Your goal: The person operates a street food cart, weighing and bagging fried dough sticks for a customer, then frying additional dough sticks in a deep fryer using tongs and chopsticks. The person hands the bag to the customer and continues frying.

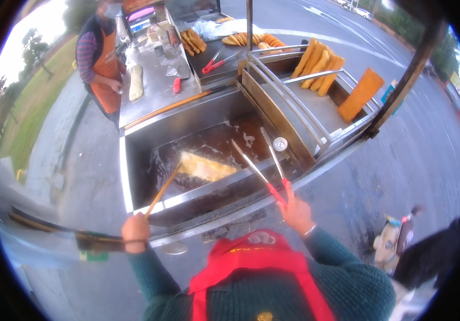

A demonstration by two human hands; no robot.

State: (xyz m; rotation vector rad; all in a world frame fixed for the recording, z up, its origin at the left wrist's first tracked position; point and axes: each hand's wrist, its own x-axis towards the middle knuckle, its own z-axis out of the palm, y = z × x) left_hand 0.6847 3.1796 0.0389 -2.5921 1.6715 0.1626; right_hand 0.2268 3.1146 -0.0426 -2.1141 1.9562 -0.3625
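My left hand (136,232) grips a long wooden stick (163,190), whose far end touches the left edge of a pale golden slab of dough (207,166). That slab floats in bubbling dark oil inside a steel frying vat (124,176). In my right hand (297,210) is a pair of metal tongs with red handles (256,168). The tong arms are spread apart over the vat's right side, with nothing between them. A round dial thermometer (280,144) sits by the vat's right wall, close to the tongs.
Fried dough sticks (318,66) stand in a metal rack (294,108), with a browned slab (360,95) leaning at its right. A person in an orange apron (107,80) stands beside a steel counter (153,100) holding a dough roll (136,82). Red-handled tongs (216,64) lie on a dark tray.
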